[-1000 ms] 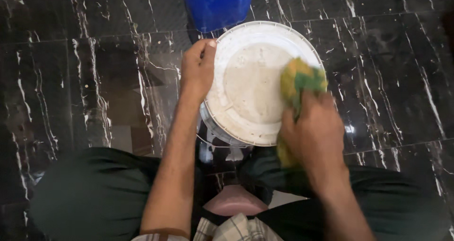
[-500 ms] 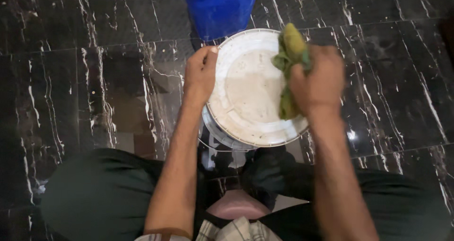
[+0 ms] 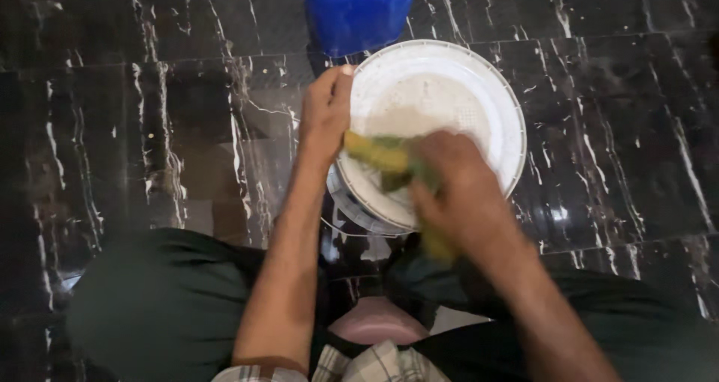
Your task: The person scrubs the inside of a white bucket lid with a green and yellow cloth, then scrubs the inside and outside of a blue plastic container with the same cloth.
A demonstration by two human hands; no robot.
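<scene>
A round white plastic bucket bottom [image 3: 457, 90], dirty and upturned, sits between my knees on the floor. My left hand [image 3: 326, 112] grips its left rim and holds it steady. My right hand [image 3: 449, 191] presses a yellow-and-green cloth [image 3: 378, 154] against the lower left part of the white surface. Part of the cloth hangs below my right hand, over the bucket's near edge.
A blue plastic container [image 3: 359, 7] stands just beyond the white bucket at the top. The floor is black marble [image 3: 135, 112] with white veins. My legs in dark green trousers [image 3: 157, 307] spread left and right; a pink stool [image 3: 374, 320] shows under me.
My right hand has swept the cloth from the right side, up to the far edge, then down to the lower left of the bucket. The left hand has stayed on the rim.
</scene>
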